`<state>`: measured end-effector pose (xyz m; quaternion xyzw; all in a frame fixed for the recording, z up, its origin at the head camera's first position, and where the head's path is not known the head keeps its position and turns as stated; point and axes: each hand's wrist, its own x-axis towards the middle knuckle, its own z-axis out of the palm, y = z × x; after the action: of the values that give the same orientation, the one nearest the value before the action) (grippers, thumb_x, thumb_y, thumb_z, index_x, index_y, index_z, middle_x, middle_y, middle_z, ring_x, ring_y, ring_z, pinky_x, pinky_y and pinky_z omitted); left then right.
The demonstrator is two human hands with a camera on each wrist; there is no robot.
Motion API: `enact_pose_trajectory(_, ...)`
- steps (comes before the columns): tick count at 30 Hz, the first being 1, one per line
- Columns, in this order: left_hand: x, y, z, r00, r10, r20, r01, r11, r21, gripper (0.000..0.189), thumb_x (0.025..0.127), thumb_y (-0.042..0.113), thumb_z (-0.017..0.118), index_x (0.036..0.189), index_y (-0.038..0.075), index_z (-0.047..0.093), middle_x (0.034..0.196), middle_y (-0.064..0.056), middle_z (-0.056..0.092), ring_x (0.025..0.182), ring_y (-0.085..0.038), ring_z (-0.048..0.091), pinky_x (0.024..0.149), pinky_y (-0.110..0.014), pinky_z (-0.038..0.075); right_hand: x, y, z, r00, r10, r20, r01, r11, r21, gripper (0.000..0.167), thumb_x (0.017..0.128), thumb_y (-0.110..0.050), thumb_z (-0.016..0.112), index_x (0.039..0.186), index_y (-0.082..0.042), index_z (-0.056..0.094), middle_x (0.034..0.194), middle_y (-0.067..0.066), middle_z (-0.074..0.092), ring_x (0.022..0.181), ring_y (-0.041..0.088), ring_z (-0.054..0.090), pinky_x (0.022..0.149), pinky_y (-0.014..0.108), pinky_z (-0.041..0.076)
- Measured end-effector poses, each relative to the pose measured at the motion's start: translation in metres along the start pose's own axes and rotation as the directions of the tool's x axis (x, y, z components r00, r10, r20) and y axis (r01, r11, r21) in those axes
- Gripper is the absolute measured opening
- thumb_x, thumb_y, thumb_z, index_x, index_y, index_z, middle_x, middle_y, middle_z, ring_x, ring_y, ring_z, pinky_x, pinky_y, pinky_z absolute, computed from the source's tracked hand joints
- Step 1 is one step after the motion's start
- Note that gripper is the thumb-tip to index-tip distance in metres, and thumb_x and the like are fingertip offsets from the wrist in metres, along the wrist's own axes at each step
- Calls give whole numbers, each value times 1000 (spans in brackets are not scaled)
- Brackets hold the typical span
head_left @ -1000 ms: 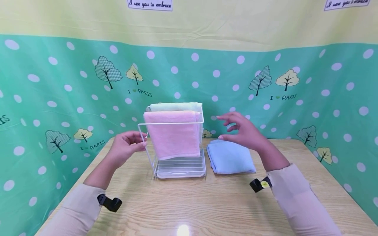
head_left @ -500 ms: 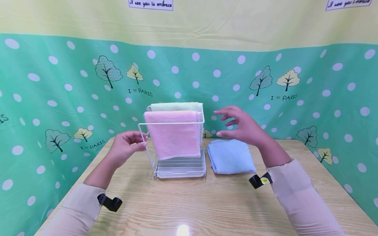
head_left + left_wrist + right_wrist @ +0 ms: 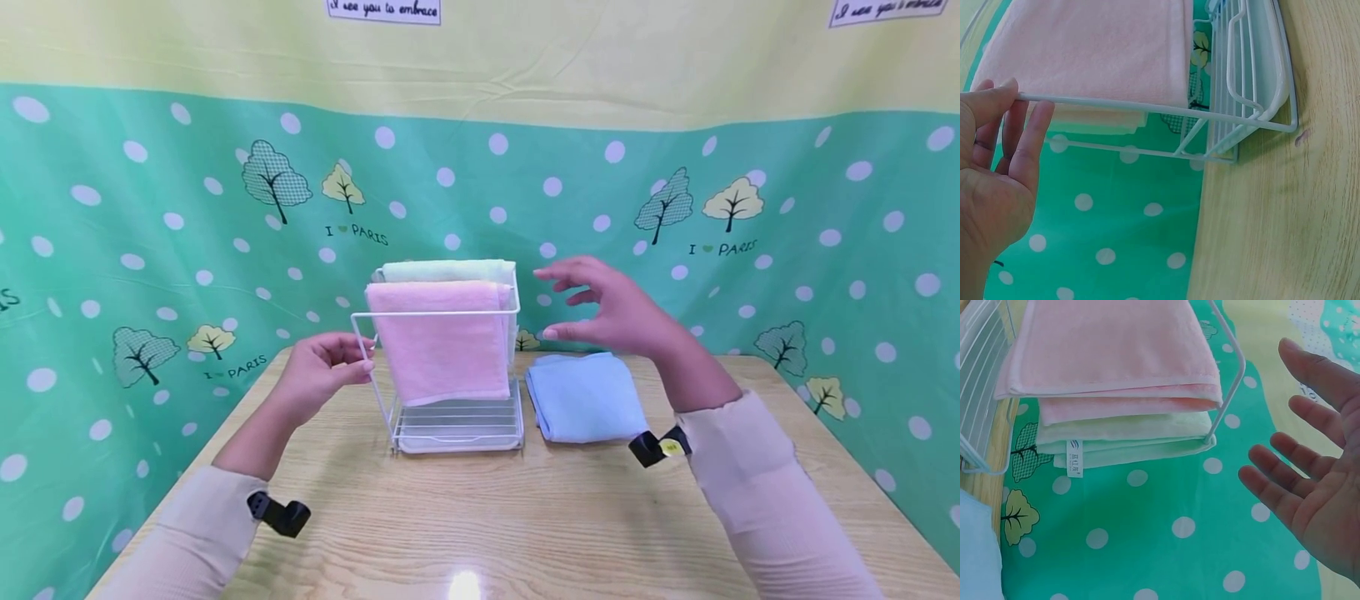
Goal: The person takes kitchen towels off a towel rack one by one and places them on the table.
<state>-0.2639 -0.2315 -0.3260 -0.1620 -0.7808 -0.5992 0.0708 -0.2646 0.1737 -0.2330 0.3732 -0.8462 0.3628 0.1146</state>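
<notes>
A white wire rack (image 3: 381,400) stands on the table with a pink towel (image 3: 442,350) draped near its front. Behind that hangs a pale green towel (image 3: 450,271), its white label (image 3: 1075,459) showing in the right wrist view. My left hand (image 3: 318,375) pinches the rack's left upright between thumb and fingers, as the left wrist view also shows. To the right of the rack, my right hand (image 3: 618,312) hovers with fingers spread and nothing in them. Below it a folded blue towel (image 3: 585,398) lies on the table.
A white tray (image 3: 457,445) sits at the foot of the rack. The wooden table (image 3: 420,525) reaches back to a green dotted curtain (image 3: 480,192), which also hangs along both sides.
My right hand has risen a little and shifted slightly left, toward the rack's upper right corner. The left hand, the rack and the towels stay where they were.
</notes>
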Motion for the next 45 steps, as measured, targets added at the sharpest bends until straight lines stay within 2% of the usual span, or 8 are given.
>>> enact_pose_trajectory(6,0,0,-1,1000,5,5,-5,1000,-2,21,85,0,73,106,0,69,89,-13,65,79,-18,63,76,-35,61,7,-7,-2,999,-3,44,4,1000,-22,72,75,-18,86,138,-11,53,138,5,51,119,24,53,103,45,46)
enact_pose_trajectory(14,1,-1,-1,1000,8,10,-8,1000,-9,21,85,2,75,105,1,69,88,-12,65,80,-18,63,76,-36,61,17,-16,-5,995,-50,91,51,999,-8,76,74,-17,87,140,-9,51,140,6,49,121,26,51,103,49,45)
enact_pose_trajectory(21,1,-3,-2,1000,19,12,-18,1000,-6,22,85,3,75,106,1,69,88,-13,65,80,-18,63,76,-36,61,24,-23,-6,993,-64,103,63,998,17,75,75,-17,87,140,-10,52,139,4,50,121,24,50,102,47,46)
enact_pose_trajectory(29,1,-4,-3,1000,-5,5,5,1000,19,26,86,5,75,109,-3,67,89,-11,65,80,-20,63,77,-35,61,36,-29,-4,993,-63,105,62,998,7,71,77,-20,85,140,-12,52,140,1,49,122,21,50,102,45,47)
enact_pose_trajectory(45,2,-1,-1,1000,-14,9,15,1000,-20,25,85,0,73,108,-6,66,87,-12,66,80,-17,63,78,-36,61,58,-36,-1,991,-30,128,35,999,-36,66,79,-21,84,138,-16,55,139,-1,50,122,27,51,100,42,48)
